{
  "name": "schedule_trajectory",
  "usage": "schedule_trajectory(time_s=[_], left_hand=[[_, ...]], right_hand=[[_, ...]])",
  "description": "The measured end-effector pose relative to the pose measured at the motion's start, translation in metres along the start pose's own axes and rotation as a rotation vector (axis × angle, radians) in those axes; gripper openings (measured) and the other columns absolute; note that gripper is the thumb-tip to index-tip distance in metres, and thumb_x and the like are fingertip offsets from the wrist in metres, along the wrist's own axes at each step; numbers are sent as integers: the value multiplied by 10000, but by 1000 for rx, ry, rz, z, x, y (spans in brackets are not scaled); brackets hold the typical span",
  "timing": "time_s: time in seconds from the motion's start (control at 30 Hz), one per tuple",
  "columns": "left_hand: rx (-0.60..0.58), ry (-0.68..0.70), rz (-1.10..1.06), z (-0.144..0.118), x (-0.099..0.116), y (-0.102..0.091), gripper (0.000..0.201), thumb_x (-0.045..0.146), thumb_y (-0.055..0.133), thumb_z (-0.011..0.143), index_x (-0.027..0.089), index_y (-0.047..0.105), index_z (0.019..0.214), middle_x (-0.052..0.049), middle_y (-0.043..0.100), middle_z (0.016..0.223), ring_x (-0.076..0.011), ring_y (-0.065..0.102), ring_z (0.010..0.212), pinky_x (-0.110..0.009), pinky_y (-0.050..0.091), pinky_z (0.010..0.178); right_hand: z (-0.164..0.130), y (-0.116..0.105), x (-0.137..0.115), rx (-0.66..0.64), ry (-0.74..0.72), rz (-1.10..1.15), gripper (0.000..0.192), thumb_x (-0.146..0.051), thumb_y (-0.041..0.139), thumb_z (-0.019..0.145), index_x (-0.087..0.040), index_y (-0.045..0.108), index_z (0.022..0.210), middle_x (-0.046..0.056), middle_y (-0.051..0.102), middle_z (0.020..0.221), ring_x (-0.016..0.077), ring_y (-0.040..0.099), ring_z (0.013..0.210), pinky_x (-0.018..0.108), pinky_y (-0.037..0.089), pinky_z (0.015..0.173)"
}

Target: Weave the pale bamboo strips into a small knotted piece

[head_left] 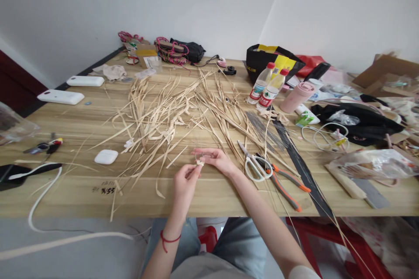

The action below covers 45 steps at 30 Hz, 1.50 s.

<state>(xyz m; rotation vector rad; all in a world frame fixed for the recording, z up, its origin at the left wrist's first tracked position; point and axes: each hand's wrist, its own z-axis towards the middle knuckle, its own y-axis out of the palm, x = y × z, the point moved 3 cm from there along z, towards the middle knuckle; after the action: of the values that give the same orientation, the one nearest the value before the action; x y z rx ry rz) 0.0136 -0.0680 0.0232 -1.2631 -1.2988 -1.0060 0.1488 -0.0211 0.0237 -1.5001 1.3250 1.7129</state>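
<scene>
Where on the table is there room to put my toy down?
Bare wood shows along the table front edge, between the earbud case and the left hand. Another patch lies behind the case, toward the white boxes. The middle is full of straw strips; the right side is crowded around the scissors and bottles.

- Small pale straw piece [199, 162]: pinched between both hands' fingertips, just above the table's near edge, at 6 o'clock from the scattered straw.

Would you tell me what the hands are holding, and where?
Both hands, left hand and right hand, pinch a small pale straw piece between their fingertips.
</scene>
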Motion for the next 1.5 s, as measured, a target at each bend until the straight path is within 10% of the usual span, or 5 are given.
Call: schedule_trajectory(time_s=[0.57, 1.5], left_hand=[[-64, -35, 1, -1, -6, -4, 338, 426, 648, 667, 133, 692, 828, 46, 467, 454, -82, 401, 428, -198, 320, 417], [-179, 79, 116, -2, 3, -12, 206, 363, 561, 738, 169, 608, 789, 4, 587, 595, -142, 556, 571, -236, 415, 562]], right_hand=[[-1, -6, 0, -19, 25, 50, 491, -316, 725, 675, -183, 617, 1135, 117, 606, 1207, 229, 649, 958, 385, 494, 868], [-3, -3, -6, -79, 48, 40, 631, -242, 752, 624, -219, 548, 1221, 114, 554, 1274, 240, 642, 976, 403, 480, 886]])
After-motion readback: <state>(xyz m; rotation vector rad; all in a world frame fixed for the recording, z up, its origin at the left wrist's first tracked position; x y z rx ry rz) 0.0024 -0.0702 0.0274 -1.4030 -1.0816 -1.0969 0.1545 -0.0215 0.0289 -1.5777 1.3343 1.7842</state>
